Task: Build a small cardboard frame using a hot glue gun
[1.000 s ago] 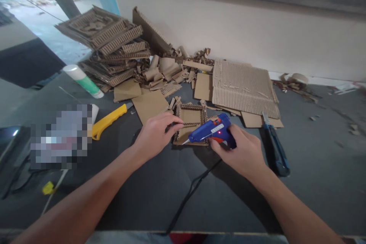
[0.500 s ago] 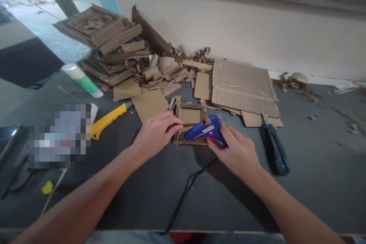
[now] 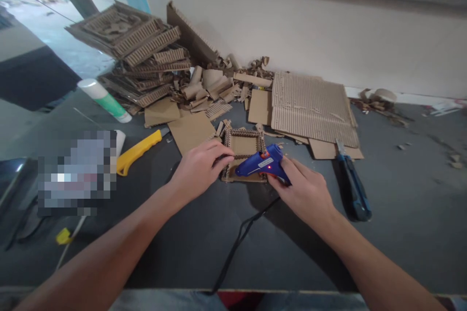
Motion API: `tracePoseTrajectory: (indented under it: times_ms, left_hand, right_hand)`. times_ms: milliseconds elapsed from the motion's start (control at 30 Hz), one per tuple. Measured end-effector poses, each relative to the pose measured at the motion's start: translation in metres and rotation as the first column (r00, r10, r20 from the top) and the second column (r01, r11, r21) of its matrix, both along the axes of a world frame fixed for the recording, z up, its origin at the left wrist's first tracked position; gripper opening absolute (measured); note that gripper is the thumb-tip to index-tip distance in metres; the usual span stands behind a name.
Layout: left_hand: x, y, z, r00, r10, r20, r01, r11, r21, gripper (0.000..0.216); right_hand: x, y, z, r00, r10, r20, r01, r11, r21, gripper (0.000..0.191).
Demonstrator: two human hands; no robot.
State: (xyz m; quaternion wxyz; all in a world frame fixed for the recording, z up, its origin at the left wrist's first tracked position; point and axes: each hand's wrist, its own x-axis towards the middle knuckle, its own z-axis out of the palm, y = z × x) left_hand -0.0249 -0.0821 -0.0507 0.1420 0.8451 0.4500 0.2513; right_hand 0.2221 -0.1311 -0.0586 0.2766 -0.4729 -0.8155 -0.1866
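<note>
My right hand [image 3: 306, 187] is wrapped round a blue hot glue gun [image 3: 260, 161] with a small red light glowing on its side. Its nozzle points left, over the near part of a small cardboard frame [image 3: 243, 134] with walls of stacked corrugated strips. At the frame's left side, the fingertips of my left hand [image 3: 199, 165] pinch the end of a thin cardboard strip [image 3: 241, 157] that lies across the frame. The glue gun hides part of the frame's right wall and near part. A black cord [image 3: 237, 243] trails from the gun toward the table's front edge.
Left of my hands lie a yellow-handled cutter [image 3: 140, 151] and a white-green glue bottle [image 3: 105, 101]. A blue utility knife [image 3: 352, 182] lies right. Behind are stacked cardboard frames [image 3: 146, 53], scraps [image 3: 209, 87] and a corrugated sheet [image 3: 312, 109] by the wall.
Hardly anything differs. The view has shifted slightly; both hands, the glue gun and the cardboard frame keep nearly the same places.
</note>
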Motion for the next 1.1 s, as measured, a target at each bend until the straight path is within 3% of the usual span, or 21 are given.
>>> tracePoseTrajectory:
  times_ms: [1100]
  left_hand:
    - [0.000,-0.001,0.001,1.000,0.009,0.006,-0.009,1.000,-0.014,0.016]
  right_hand:
    - [0.026,-0.001,0.017,0.996,-0.005,0.089,0.008,0.999,-0.032,0.023]
